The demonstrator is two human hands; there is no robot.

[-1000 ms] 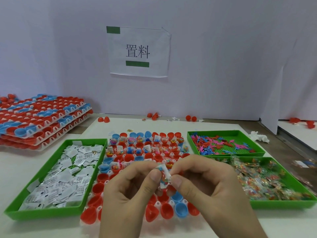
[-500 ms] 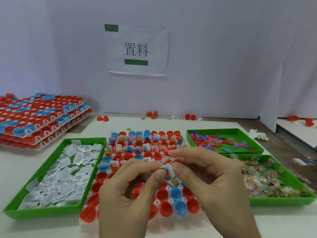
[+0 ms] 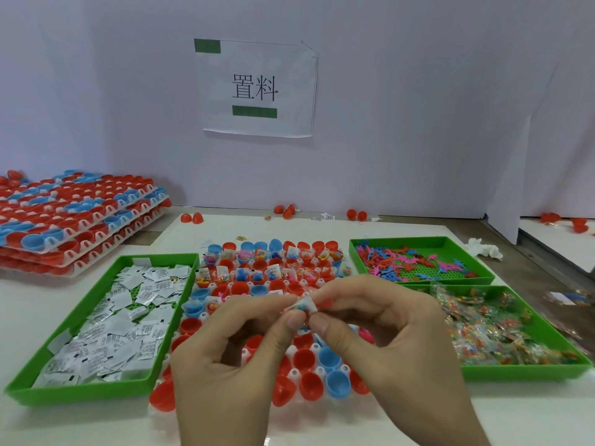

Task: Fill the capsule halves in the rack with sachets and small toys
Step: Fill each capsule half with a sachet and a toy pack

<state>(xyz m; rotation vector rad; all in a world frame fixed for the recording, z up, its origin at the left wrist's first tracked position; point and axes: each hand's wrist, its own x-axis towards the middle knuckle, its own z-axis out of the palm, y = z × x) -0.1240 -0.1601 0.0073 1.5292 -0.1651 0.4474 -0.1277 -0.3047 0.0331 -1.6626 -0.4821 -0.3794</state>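
A white rack [image 3: 317, 371] of red and blue capsule halves lies in front of me; its far rows hold sachets and toys, its near rows are bare cups. Above the rack's middle, my left hand [image 3: 231, 358] and my right hand [image 3: 392, 342] meet at the fingertips and together pinch a small folded packet [image 3: 304, 306]. A green tray of white sachets [image 3: 42, 386] sits to the left. On the right stand a green tray of small plastic toys [image 3: 418, 242] and a green tray of clear candy packets [image 3: 521, 372].
Stacked racks of red and blue capsule halves [image 3: 74, 220] stand at the far left. Loose red halves [image 3: 192, 217] lie along the white back wall, under a paper sign [image 3: 257, 88]. A crumpled tissue [image 3: 484, 248] lies at the right.
Both hands have risen a little and shifted slightly away from me, still working the small packet between the fingertips. The packet now looks more folded.
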